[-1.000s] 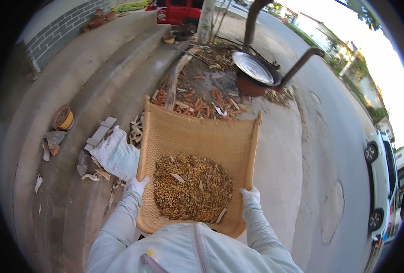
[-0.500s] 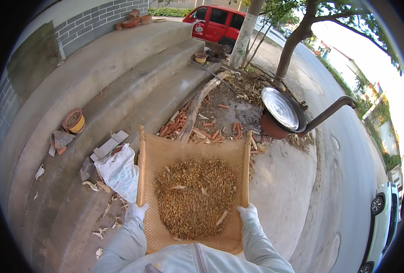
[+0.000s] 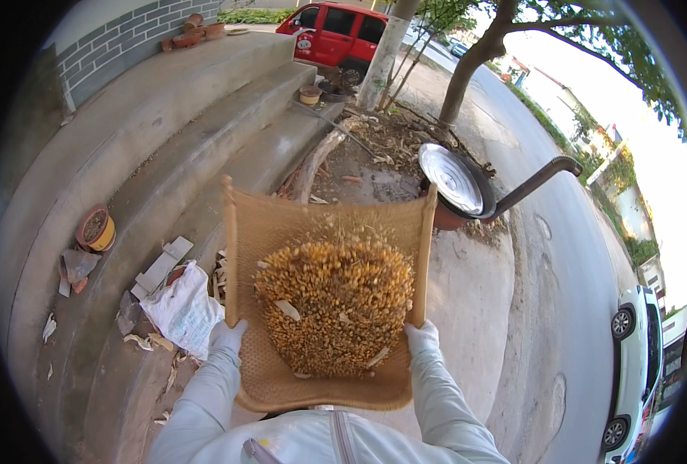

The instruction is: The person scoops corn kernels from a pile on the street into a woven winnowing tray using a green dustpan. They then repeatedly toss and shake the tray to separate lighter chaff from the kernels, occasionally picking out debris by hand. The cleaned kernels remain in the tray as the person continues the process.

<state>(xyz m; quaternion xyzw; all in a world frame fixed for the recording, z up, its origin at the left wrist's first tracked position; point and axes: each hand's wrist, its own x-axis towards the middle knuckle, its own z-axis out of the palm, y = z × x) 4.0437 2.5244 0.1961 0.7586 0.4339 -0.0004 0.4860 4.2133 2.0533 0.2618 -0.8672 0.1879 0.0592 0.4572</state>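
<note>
A woven tan scoop-shaped tray [image 3: 270,220] is held out in front of my body. It carries a mass of yellow kernels [image 3: 336,294] with pale husk bits, blurred and spraying upward near the far side. My left hand [image 3: 228,337], in a white glove, is closed on the tray's left side rail. My right hand [image 3: 421,337], also gloved, grips the right side rail.
Curved concrete steps [image 3: 127,170] on the left bear pots and a white sack [image 3: 180,305]. Beyond the tray are dirt, debris, trees [image 3: 475,62] and a stove with a metal lid [image 3: 448,176]. A red van [image 3: 332,35] and white car [image 3: 633,363] stand by the road.
The tray rose from a second ago, dipped half a second ago, and is higher again now, with kernels bunched and flung upward. The view tilted and shifted. Both hands kept their grip.
</note>
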